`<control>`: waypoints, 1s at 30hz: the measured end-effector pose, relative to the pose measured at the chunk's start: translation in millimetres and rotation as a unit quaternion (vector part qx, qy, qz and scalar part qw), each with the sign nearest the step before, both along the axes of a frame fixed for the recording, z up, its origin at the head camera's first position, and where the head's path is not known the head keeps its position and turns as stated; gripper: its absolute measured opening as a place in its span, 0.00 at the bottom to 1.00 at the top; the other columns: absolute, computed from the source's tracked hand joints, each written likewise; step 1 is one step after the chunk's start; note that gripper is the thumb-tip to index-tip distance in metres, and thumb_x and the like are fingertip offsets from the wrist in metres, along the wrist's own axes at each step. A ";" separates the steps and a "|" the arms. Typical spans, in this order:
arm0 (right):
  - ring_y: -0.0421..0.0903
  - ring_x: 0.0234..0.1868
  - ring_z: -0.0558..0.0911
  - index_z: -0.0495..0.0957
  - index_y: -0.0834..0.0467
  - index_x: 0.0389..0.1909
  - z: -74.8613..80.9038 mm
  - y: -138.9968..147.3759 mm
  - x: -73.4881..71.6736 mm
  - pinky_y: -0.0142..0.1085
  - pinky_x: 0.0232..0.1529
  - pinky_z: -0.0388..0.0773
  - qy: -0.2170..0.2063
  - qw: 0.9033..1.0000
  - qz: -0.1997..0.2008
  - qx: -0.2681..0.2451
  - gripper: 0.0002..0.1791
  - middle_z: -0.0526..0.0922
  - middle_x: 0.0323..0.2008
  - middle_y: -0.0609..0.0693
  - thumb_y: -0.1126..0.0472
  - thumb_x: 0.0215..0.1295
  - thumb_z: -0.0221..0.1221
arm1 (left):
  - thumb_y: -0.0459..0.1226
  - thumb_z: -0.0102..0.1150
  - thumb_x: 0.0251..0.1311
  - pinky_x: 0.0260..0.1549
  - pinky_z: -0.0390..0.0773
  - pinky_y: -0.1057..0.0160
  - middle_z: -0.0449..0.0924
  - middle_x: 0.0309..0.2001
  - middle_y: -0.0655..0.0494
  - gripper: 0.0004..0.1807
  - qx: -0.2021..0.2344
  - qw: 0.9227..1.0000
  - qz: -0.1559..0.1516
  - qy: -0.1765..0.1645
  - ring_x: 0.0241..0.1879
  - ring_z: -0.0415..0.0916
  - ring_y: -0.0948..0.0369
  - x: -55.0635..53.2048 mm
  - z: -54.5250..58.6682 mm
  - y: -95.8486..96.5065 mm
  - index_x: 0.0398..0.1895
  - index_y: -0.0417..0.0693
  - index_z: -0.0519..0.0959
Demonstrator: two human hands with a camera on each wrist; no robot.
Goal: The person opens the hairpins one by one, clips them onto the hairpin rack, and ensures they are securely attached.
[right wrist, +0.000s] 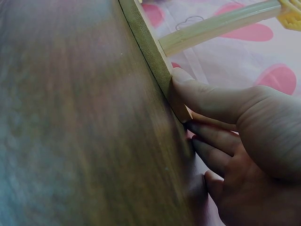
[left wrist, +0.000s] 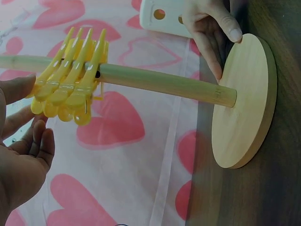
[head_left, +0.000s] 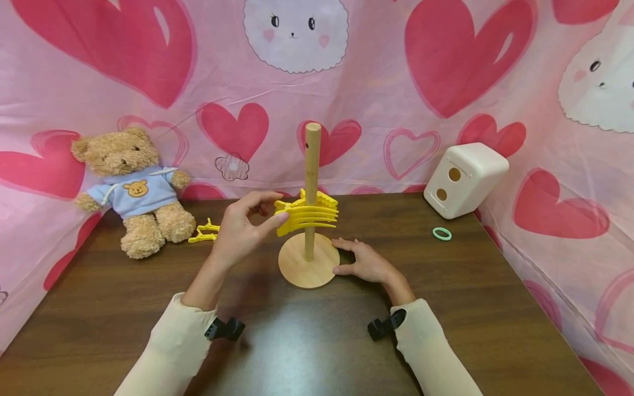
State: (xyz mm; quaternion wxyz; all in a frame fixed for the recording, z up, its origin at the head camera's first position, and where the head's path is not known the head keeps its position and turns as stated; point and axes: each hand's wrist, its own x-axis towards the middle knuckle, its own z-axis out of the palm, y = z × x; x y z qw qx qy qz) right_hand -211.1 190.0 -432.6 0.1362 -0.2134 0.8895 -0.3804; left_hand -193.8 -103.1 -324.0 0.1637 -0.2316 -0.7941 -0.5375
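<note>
A wooden stand, an upright post on a round base, stands mid-table. Around its post is a yellow claw clip, its curved teeth on both sides of the wood, well above the base. My left hand pinches the clip's handle end between thumb and fingers; the left wrist view shows the clip close up. With thumb and fingers spread along the rim, my right hand holds the base's right side. In the right wrist view the thumb lies against the base's edge.
Another yellow clip lies at the left, partly hidden by my left hand. Beside it a teddy bear in a blue top leans on the pink heart-print cloth. At right are a white box with round holes and a green ring.
</note>
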 end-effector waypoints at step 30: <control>0.58 0.76 0.58 0.69 0.61 0.72 -0.1 -0.1 0.2 0.57 0.75 0.41 -0.008 1.000 -0.003 -0.007 0.39 0.66 0.72 0.61 0.56 0.63 0.71 | 0.37 0.73 0.60 0.41 0.79 0.68 0.83 0.50 0.51 0.22 -0.032 0.998 0.027 -0.043 0.44 0.79 0.59 3.5 -10.9 -43.2 0.57 0.45 0.81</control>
